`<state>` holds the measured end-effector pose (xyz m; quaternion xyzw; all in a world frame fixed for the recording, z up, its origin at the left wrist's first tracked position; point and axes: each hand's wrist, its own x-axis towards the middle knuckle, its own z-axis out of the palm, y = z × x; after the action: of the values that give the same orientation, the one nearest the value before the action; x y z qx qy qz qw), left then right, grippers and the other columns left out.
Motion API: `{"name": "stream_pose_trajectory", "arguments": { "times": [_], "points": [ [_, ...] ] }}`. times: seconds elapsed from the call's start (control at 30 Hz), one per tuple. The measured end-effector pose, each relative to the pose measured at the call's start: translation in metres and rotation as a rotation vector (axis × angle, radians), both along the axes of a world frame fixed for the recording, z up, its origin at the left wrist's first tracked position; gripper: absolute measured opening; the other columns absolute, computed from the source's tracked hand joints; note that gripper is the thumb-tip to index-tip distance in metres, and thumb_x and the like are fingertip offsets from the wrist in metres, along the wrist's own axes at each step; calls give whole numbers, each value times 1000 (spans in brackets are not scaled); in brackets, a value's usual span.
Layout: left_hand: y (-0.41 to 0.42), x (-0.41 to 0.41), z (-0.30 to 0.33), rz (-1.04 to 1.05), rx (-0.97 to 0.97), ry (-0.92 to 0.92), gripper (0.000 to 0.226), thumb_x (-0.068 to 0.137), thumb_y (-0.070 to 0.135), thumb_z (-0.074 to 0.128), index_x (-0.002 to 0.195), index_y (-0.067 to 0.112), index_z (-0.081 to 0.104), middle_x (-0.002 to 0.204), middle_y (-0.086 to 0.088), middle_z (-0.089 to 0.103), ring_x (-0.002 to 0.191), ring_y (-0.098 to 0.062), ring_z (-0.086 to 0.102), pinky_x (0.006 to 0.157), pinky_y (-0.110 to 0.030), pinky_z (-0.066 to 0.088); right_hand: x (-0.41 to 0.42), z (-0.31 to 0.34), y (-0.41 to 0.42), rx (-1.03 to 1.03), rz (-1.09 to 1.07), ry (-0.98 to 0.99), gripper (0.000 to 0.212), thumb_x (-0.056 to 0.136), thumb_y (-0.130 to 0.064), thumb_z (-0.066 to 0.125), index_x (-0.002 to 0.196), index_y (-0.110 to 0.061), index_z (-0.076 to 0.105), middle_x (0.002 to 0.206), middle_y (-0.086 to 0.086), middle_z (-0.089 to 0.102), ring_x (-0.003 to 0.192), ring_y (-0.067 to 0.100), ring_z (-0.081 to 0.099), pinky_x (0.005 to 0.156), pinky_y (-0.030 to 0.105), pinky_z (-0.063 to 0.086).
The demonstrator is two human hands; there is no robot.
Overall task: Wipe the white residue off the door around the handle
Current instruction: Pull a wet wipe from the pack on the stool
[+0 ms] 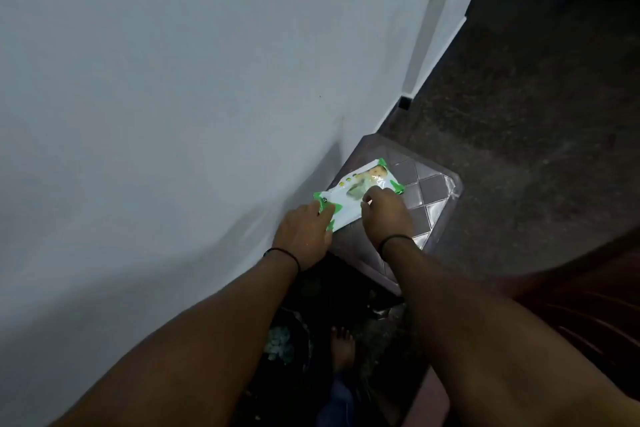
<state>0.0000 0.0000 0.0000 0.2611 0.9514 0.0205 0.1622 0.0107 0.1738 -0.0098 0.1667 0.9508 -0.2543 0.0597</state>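
Note:
A white and green pack of wet wipes (pixel 349 198) lies on a brown plastic stool (pixel 429 187) beside the wall. My left hand (pixel 304 229) grips the pack's near end. My right hand (pixel 384 215) reaches over the pack, its fingertips pinching at the top of it near the middle. Whether a wipe is between the fingers cannot be told. Neither the door handle nor any white residue is in view.
A pale wall (pixel 173 97) fills the left side. Dark speckled floor (pixel 519 114) runs to the right. A dark reddish wooden surface (pixel 588 322) stands at the lower right. My bare foot (pixel 341 347) is on the floor below the stool.

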Motion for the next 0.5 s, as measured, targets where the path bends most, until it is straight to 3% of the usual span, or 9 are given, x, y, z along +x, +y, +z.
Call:
{"name": "stream_pose_trajectory", "arguments": {
  "times": [0.13,0.27,0.5],
  "points": [
    [17,-24,-43,-68,-72,-43,61,93,38,46,151,30,29,158,-11,28,133,-33,39,102,-41,35,-41,-38,11,69,2,-84,20,93,-17,49,104,-11,64,107,13,62,102,35,57,78,40,50],
    [26,-42,-84,-136,-98,-52,68,92,44,47,153,35,20,164,-11,10,147,-34,17,118,-48,16,-68,-74,18,163,101,-109,23,93,-17,50,110,-17,65,110,10,59,106,32,55,75,38,48],
    [24,-55,-125,-131,-69,-74,67,92,54,43,153,36,23,165,-3,0,152,-26,2,121,-44,-4,-92,-104,15,467,272,-152,22,90,-12,48,100,-13,67,108,7,60,105,32,55,71,38,41]
  ]
}}
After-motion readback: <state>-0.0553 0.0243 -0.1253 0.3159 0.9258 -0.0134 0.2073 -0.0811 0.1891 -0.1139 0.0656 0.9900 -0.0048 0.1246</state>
